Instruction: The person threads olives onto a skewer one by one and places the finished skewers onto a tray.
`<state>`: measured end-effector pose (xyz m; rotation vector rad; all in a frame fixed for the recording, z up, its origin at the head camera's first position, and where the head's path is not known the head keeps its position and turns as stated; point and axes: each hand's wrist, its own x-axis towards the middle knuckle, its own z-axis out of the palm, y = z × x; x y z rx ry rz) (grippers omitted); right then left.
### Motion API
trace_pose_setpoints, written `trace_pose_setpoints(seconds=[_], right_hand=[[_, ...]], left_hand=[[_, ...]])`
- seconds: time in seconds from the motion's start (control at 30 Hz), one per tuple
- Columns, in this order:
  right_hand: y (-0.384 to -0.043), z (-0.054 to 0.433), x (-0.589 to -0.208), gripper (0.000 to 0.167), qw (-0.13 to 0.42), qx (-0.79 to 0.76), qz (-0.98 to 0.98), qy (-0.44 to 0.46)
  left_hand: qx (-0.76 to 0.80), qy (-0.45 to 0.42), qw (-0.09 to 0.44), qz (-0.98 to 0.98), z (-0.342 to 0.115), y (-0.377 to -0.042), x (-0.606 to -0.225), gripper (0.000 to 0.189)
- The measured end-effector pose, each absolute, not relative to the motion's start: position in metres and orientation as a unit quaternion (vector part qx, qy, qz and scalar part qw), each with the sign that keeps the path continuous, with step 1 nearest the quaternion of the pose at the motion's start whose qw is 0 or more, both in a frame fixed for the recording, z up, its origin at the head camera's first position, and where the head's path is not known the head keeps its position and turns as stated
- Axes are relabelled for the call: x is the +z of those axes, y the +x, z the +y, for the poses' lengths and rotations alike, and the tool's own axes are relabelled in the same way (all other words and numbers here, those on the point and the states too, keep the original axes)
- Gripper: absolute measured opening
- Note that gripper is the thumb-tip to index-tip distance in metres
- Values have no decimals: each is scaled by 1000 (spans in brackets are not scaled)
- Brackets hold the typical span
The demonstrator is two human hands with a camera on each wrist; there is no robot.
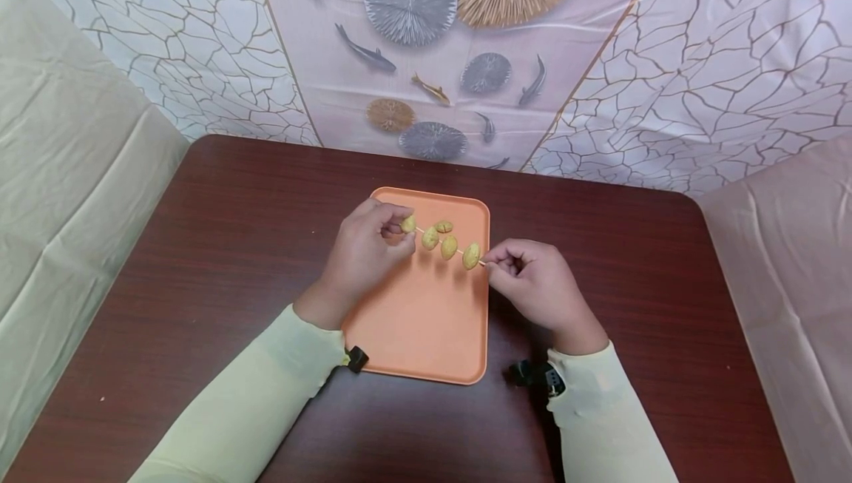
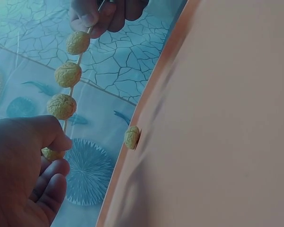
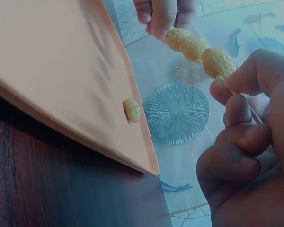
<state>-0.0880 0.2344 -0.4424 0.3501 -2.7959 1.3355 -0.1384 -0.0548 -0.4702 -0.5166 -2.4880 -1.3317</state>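
A thin wooden skewer [image 1: 460, 251] is held above the tray with several yellow wrinkled balls [image 1: 449, 248] threaded along it, spaced apart. The left hand [image 1: 364, 250] pinches the yellow wrinkled ball [image 1: 408, 223] at the far left end, between thumb and fingers. At the other end, the right hand [image 1: 538, 285] pinches the bare skewer just beyond the last ball; in the right wrist view the skewer's tail [image 3: 255, 116] runs back under the fingers. One loose yellow ball [image 2: 132, 137] lies on the tray near its far edge, with a dark slit along its side. The left hand's fingers partly hide the end ball.
An orange rectangular tray [image 1: 426, 328] with a low rim rests on a dark brown wooden table [image 1: 253, 246]. Patterned cloth [image 1: 426, 69] hangs behind the table, and plain pale cloth [image 1: 785, 246] hangs at both sides.
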Motion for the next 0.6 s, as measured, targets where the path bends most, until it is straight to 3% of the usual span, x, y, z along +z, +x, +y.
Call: trace_pose_setpoints(seconds=[0.6], right_hand=[[-86,232,-440,10,23,448,-885,126]], left_hand=[[-472,-201,133,-848,-53,-137,-470,34]])
